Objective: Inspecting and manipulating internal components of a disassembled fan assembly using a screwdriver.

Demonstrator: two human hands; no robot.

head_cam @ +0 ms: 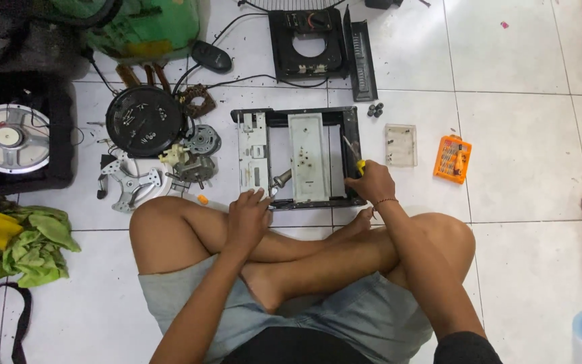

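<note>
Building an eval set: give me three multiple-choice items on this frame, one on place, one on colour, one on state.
1. Where is the orange plastic bit case?
A. right of the black metal chassis
B. left of it
C. inside it

2. What colour is the handle of the screwdriver?
A. blue
B. yellow
C. white

3. What is the right hand doing?
A. resting flat on the floor
B. holding the bit case
C. closed on the screwdriver

Answers: 1 A, the case lies on the tile beyond the clear tray. 2 B, yellow shows above the grip. 3 C, fingers wrap the handle at the chassis's right rail.
</note>
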